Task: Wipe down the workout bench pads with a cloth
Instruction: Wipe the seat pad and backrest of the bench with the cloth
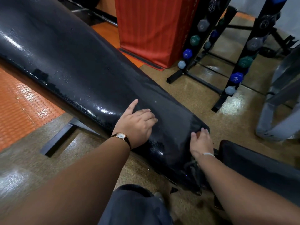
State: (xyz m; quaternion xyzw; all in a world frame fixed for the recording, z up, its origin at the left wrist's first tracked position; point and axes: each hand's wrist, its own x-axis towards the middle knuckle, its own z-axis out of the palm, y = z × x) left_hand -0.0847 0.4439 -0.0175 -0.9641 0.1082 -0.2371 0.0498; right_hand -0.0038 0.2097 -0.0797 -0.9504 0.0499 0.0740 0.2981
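A long black bench pad (78,67), glossy and wet-looking, runs from the upper left to the lower middle. A dark matte cloth (172,111) seems to be draped over its near end, with grey folds hanging below. My left hand (138,124), with a watch on the wrist, rests on the pad at the cloth's edge, index finger straight and the other fingers bent. My right hand (201,143) lies against the pad's end corner, fingers pointing up over the cloth. It is blurred. A second black pad (259,168) sits at the lower right.
A red padded box (152,30) stands behind the bench. Next to it on the right is a black rack (191,62) of coloured dumbbells. Orange studded matting (21,108) covers the floor at left, and the bench's black foot bar (56,138) lies on glossy speckled flooring. A grey metal frame (279,103) stands at right.
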